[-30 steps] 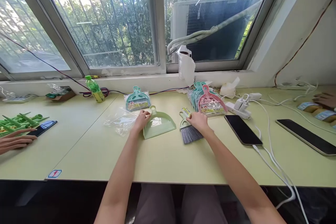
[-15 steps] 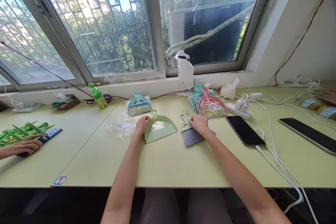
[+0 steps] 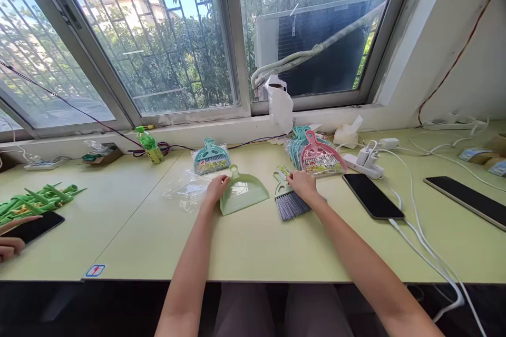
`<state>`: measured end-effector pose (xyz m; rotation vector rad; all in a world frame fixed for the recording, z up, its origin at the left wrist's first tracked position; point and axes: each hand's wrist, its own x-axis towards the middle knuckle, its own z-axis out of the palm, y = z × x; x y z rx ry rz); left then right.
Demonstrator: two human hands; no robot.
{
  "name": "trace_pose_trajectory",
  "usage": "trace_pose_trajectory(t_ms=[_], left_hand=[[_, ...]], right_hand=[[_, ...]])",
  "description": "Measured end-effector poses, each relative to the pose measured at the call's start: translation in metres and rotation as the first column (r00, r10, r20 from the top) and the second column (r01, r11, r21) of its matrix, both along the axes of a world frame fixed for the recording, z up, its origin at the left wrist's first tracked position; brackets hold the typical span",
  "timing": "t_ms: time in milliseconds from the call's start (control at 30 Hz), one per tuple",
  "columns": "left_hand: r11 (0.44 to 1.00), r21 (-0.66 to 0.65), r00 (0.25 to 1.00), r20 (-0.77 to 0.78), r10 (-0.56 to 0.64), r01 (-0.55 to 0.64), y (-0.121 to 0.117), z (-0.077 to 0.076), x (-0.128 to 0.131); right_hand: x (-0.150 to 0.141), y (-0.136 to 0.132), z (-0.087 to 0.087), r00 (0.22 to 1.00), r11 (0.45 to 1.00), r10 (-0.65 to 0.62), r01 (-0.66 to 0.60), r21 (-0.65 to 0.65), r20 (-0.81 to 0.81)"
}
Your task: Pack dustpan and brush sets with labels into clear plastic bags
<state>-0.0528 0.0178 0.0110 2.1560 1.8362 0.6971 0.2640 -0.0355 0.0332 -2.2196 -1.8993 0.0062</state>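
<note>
My left hand (image 3: 215,189) rests at the left edge of a pale green mini dustpan (image 3: 245,190) lying flat on the yellow-green table (image 3: 253,242), fingers curled against its rim. My right hand (image 3: 303,185) lies on a small green-handled brush with grey bristles (image 3: 288,202), fingers closed over its handle. A crumpled clear plastic bag (image 3: 185,189) sits just left of my left hand. One packaged teal dustpan set (image 3: 211,157) lies behind the pan. A stack of packaged sets, pink on top (image 3: 316,154), lies behind my right hand.
A black phone (image 3: 372,195) on a white cable and a charger block (image 3: 366,160) lie to the right, a second phone (image 3: 466,196) farther right. A green bottle (image 3: 150,145) stands by the sill. At far left, another person's hand (image 3: 10,245), a phone and green plastic parts (image 3: 37,201).
My hands have stayed on the dustpan and brush. The other person's hand at left has drawn back toward the table edge; the hand at far right has left the view.
</note>
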Motion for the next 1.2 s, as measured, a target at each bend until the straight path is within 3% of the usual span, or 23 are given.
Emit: trace_pose_trajectory(t_ms=[367, 600, 867, 1067, 1200], left_hand=[[1.0, -0.005, 1.0, 0.001, 0.002, -0.002, 0.001, -0.001, -0.001], [1.0, 0.004, 1.0, 0.004, 0.002, -0.002, 0.0, 0.0, -0.001], [1.0, -0.012, 1.0, 0.0, 0.008, -0.008, 0.001, -0.002, 0.0], [1.0, 0.021, 1.0, -0.014, 0.015, -0.014, 0.0, 0.0, 0.002], [0.999, 0.047, 1.0, 0.011, 0.013, -0.013, -0.001, 0.001, 0.004]], right_hand=[[-0.002, -0.002, 0.003, 1.0, 0.999, -0.011, 0.011, 0.034, -0.003], [-0.001, -0.002, 0.006, 0.996, 0.99, 0.087, -0.082, -0.115, 0.035], [-0.003, -0.004, 0.007, 0.994, 0.98, 0.108, -0.105, -0.169, 0.013], [-0.003, -0.004, 0.015, 0.993, 0.996, 0.03, -0.039, -0.075, -0.118], [-0.015, -0.009, 0.022, 0.969, 0.999, 0.054, -0.054, 0.005, -0.24]])
